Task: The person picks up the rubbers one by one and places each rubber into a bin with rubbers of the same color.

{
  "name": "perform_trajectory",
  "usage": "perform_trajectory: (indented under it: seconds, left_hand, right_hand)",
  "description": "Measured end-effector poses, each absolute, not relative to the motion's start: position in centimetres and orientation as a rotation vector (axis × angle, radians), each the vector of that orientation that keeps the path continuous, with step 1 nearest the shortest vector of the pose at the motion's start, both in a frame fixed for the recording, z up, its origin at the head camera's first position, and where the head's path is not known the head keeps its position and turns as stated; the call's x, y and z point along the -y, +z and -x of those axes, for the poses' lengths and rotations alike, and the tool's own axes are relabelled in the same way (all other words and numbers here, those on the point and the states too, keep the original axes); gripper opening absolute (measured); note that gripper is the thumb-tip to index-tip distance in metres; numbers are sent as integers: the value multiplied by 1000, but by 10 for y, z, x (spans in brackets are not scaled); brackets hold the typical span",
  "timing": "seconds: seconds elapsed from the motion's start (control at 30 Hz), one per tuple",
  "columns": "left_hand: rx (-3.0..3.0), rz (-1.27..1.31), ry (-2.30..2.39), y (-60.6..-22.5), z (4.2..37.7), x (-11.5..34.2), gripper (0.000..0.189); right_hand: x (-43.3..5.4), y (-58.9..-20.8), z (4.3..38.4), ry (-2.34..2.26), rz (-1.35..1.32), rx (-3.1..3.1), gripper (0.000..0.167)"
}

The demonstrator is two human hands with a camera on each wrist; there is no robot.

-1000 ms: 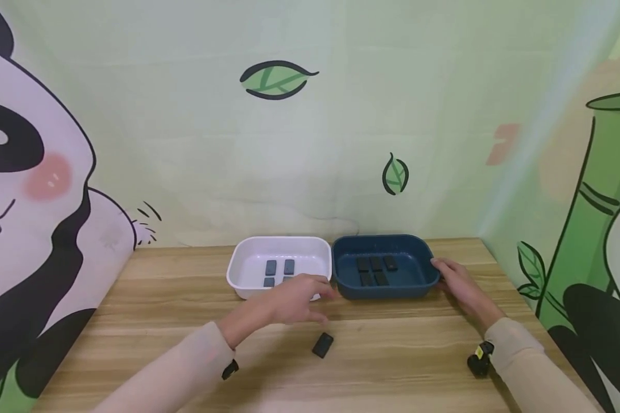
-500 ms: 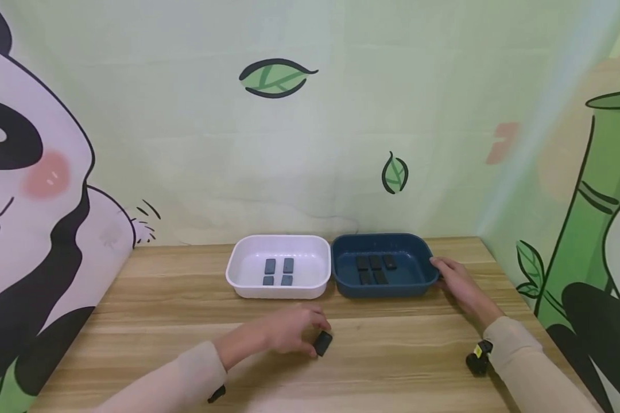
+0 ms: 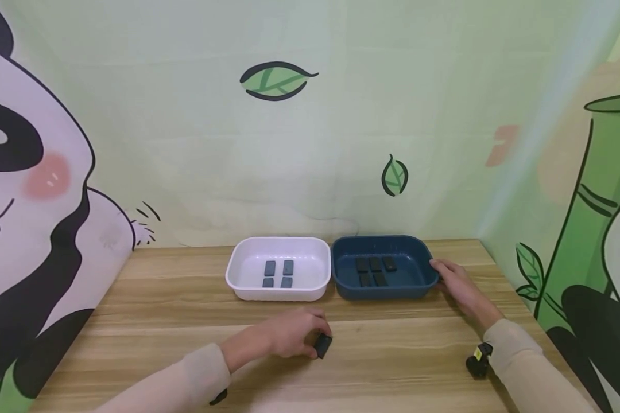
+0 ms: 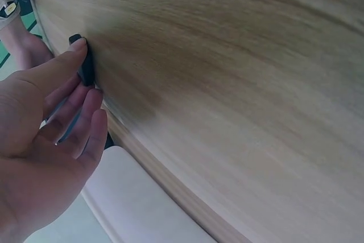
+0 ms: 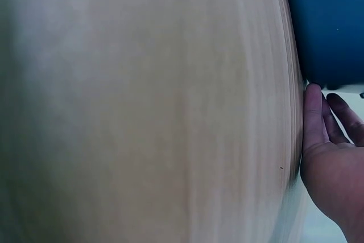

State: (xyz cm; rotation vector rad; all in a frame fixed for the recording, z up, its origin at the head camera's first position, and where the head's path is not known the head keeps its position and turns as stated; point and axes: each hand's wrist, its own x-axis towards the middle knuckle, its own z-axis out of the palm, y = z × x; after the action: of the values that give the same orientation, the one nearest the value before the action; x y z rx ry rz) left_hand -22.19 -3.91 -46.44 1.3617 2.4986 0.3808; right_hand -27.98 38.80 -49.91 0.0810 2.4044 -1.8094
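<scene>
My left hand (image 3: 291, 332) pinches a small black rectangular block (image 3: 322, 345) between thumb and fingertips, over the front middle of the wooden table. In the left wrist view the block (image 4: 87, 68) appears tilted on edge, partly covered by the thumb. My right hand (image 3: 462, 287) touches the right end of the dark blue tray (image 3: 384, 292). The right wrist view shows its fairly straight fingers (image 5: 314, 115) against the tray's outer wall (image 5: 330, 32). Several black blocks (image 3: 375, 264) lie in two rows inside the blue tray.
A white tray (image 3: 279, 295) stands directly left of the blue one and holds several grey-blue blocks (image 3: 288, 267). Both trays are near the table's back edge, before a printed cloth backdrop (image 3: 186, 143). The wooden table (image 3: 392, 361) spreads out in front of them.
My left hand has come down and forward from beside the white tray to the black block, and its fingers now grip and tilt it. The right hand stays at the blue tray.
</scene>
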Motion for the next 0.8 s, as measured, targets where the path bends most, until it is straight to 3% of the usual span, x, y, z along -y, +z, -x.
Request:
perform_trajectory:
  seconds: [0.8]
  left_hand:
    - [-2568, -1360, 350, -465, 222, 38, 39]
  right_hand:
    - [-387, -496, 277, -1807, -43, -2422, 74]
